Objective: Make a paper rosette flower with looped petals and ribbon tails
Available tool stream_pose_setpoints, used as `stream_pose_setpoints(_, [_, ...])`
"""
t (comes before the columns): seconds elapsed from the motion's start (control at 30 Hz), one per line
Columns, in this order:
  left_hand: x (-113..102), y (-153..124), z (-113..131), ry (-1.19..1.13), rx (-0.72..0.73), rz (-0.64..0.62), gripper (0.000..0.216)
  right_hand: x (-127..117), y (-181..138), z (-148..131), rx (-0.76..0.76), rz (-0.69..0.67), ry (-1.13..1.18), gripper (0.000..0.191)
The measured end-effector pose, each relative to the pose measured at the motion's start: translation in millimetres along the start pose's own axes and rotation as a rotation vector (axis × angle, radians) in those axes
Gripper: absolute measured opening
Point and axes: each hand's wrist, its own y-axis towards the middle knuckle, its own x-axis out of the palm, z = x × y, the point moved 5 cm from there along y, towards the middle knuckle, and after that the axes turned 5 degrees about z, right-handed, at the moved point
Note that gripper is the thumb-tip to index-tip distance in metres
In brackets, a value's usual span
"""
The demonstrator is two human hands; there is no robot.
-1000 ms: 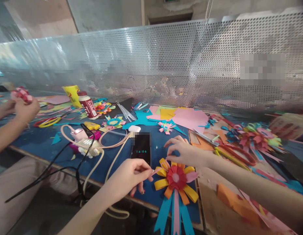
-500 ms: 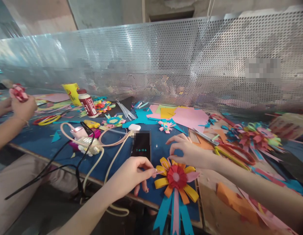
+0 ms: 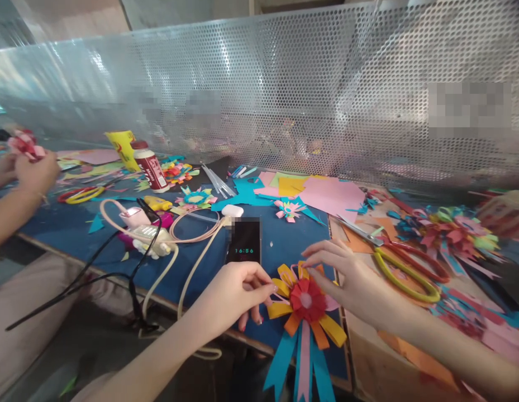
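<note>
A paper flower (image 3: 308,301) lies at the table's front edge, with a red centre, yellow and orange looped petals and blue and pink ribbon tails hanging over the edge. My left hand (image 3: 244,286) is closed in a pinch at the flower's left side, on a thin pink strip among its petals. Over the upper right petals hovers my right hand (image 3: 341,274), fingers stretched and apart; its fingertips are near a petal loop, and I cannot tell whether they touch. A phone (image 3: 244,241) showing 16:56 lies just beyond my left hand.
Large scissors (image 3: 405,262) and a multicoloured paper flower bunch (image 3: 456,229) lie to the right. Pink paper sheets (image 3: 332,195) are at the back. Left are a brown bottle (image 3: 151,167), a power strip (image 3: 152,237) with cables and another person's hands (image 3: 33,167). A perforated metal panel (image 3: 251,111) stands behind.
My right hand has come down and closer over the flower's upper right petals. My left hand keeps its pinch at the left side. The view has tilted slightly downward.
</note>
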Motion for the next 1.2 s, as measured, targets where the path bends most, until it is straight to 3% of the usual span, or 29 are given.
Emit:
stream_pose_setpoints(0.23, [3.6, -5.9, 3.0, 0.103, 0.057, 0.143, 0.018, 13.6, -24.2, -28.2, -0.040, 0.011, -0.145, 0.005])
stream_pose_setpoints(0.33, [4.8, -6.2, 1.4, 0.151, 0.082, 0.165, 0.018, 22.2, -24.3, -34.3, -0.034, 0.037, -0.258, 0.013])
stream_pose_setpoints(0.53, [6.6, -4.2, -5.8, 0.032, 0.096, 0.154, 0.015, 32.6, -24.0, -38.9, -0.026, 0.057, -0.368, 0.011])
stream_pose_setpoints(0.67, [8.5, -4.5, -13.6, -0.052, 0.059, 0.134, 0.017, 32.9, -27.8, -39.9, -0.026, 0.079, -0.355, 0.008])
stream_pose_setpoints(1.2, [15.2, -2.0, -20.4, -0.186, 0.168, 0.109, 0.013, 36.6, -36.3, -39.4, 0.045, 0.084, -0.337, 0.006])
